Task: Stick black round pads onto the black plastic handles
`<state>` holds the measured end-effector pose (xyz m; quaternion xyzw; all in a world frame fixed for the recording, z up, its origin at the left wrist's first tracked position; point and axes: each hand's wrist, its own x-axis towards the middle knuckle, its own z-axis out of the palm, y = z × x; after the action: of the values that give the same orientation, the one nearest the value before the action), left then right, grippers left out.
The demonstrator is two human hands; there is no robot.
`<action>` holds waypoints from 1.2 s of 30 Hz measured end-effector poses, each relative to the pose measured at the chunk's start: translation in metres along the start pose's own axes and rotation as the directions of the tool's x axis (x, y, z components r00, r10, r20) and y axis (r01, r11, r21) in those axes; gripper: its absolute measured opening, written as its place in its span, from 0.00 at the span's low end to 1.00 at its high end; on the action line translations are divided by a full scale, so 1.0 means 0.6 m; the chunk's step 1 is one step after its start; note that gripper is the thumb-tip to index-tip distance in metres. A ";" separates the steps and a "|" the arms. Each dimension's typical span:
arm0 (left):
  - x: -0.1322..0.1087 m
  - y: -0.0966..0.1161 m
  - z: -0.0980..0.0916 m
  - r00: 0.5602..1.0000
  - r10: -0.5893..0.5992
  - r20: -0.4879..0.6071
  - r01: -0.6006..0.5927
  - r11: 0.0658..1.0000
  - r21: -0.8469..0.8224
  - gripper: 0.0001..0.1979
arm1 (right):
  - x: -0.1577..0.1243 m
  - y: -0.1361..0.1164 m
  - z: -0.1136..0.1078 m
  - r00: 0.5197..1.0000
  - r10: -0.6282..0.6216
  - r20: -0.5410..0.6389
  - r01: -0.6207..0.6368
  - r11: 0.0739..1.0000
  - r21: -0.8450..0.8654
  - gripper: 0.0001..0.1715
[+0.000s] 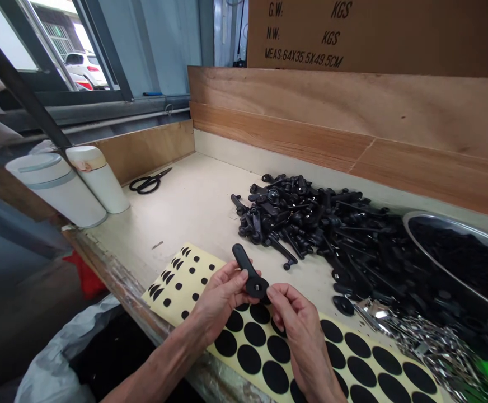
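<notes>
Nearest the camera, at six o'clock: right hand [303, 327], thumb and forefinger closed on the edge of a black lever [244, 260]. Toward seven, left hand [223, 291], gripping that same lever between thumb and fingers, long arm aimed at eleven, round end with its small bright centre facing up. Held just above a cream backing sheet [183, 277] of black pads [250, 358], large and rounded at six and five o'clock, small dots and half-moons at seven. Cannot make out any loose pad between the right fingertips, nor rule one out.

Judging by sheet and grip, probably at the step of fitting or lining up a pad on the round end. For the next move, by the same guess: hold the lever steady on the left, press evenly around the rim on the right.

Across the pale tabletop [177, 218]: at three o'clock, a heap of black plastic levers [294, 212]; past it, a steel bowl [406, 225] of dark parts; at four, loose silvery metal parts [428, 347]. At nine, black-handled scissors [147, 183] near two white flasks [65, 190].

Around the bench: wooden backboard [332, 106] and printed carton [378, 33] at one, window with a white car [85, 68] at ten, plastic-lined bin [51, 358] between seven and eight.
</notes>
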<state>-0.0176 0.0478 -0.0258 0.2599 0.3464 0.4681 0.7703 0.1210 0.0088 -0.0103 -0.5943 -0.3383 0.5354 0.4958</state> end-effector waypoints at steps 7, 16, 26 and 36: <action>0.000 0.004 0.002 1.000 -0.009 -0.008 0.009 1.000 -0.011 0.16 | 0.003 0.002 0.000 1.000 -0.001 -0.022 0.001 1.000 -0.013 0.18; -0.002 0.006 0.006 1.000 -0.022 -0.018 0.021 1.000 -0.014 0.18 | 0.009 0.006 -0.003 1.000 -0.005 -0.026 0.003 0.998 -0.065 0.19; -0.004 0.006 0.004 1.000 -0.002 0.014 0.002 1.000 0.001 0.15 | 0.014 0.019 -0.009 1.000 -0.020 -0.015 0.018 0.993 -0.114 0.20; -0.009 0.013 0.007 1.000 0.015 0.015 -0.015 1.000 0.016 0.13 | 0.013 0.020 -0.008 0.996 -0.084 -0.026 0.077 0.978 -0.192 0.19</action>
<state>-0.0204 0.0459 -0.0162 0.2721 0.3422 0.4692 0.7673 0.1259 0.0114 -0.0242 -0.6338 -0.4032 0.4700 0.4635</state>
